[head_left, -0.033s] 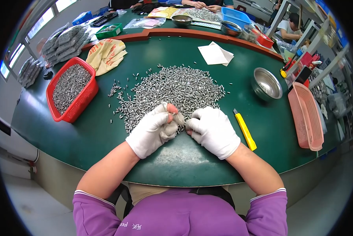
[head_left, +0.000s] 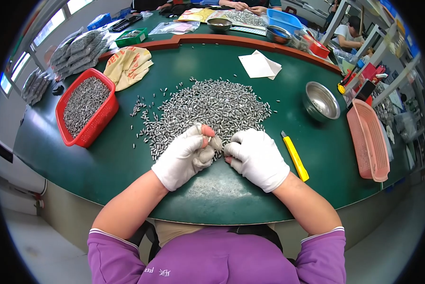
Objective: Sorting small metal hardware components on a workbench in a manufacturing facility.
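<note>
A wide pile of small silver metal pieces (head_left: 212, 106) is spread over the green table (head_left: 127, 165). Both my hands wear white gloves and meet at the pile's near edge. My left hand (head_left: 184, 156) is curled, and its bare thumb tip presses against the fingers, pinching a few pieces. My right hand (head_left: 257, 158) lies knuckles up beside it with its fingers curled under, touching the edge of the pile. What it holds under the fingers is hidden.
A red basket (head_left: 84, 111) full of the same pieces stands at the left, with beige cloth gloves (head_left: 127, 66) behind it. On the right are a yellow utility knife (head_left: 295, 156), a steel bowl (head_left: 321, 102) and a pink tray (head_left: 368, 139). White paper (head_left: 259, 65) lies behind the pile. Other people work at the far side.
</note>
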A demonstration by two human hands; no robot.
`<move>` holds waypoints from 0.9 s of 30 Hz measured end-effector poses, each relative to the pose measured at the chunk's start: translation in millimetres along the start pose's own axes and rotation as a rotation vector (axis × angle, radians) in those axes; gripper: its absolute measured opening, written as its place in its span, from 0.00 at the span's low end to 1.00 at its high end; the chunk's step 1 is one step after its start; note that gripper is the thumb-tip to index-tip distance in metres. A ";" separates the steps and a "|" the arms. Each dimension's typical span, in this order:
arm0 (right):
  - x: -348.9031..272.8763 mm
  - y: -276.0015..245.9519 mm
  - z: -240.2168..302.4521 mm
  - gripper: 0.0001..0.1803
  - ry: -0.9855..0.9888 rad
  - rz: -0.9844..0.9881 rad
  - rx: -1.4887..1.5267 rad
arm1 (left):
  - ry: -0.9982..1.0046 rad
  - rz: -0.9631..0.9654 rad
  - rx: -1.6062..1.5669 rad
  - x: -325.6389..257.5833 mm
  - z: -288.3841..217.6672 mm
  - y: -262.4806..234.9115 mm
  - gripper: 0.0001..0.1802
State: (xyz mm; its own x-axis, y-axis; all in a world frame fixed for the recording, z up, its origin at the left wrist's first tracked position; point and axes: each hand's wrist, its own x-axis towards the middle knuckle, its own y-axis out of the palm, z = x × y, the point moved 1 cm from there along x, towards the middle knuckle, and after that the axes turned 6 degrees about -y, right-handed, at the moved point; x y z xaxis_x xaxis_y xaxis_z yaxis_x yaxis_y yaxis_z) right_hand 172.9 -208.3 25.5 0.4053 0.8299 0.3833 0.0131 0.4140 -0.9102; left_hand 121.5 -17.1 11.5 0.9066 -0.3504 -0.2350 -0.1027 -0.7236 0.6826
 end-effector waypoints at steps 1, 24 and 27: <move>-0.5 -1.1 -0.2 0.06 -0.002 0.000 -0.002 | 0.000 0.005 0.006 -0.3 -0.7 0.9 0.11; 0.2 -16.7 3.7 0.11 -0.092 -0.429 0.109 | -0.141 0.010 0.250 -4.5 -1.1 11.1 0.09; 0.9 -16.5 4.3 0.12 -0.117 -0.398 0.119 | -0.147 0.035 0.244 -4.2 -0.8 10.6 0.09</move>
State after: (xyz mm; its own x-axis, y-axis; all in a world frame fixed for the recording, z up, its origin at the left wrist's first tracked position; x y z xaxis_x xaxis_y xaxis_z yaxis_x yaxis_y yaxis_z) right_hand 169.1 -212.8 41.6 0.2837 0.6307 0.7223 0.0395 0.7449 -0.6660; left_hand 116.9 -22.9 20.3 0.8335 -0.4472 -0.3245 -0.2443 -0.8251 0.5094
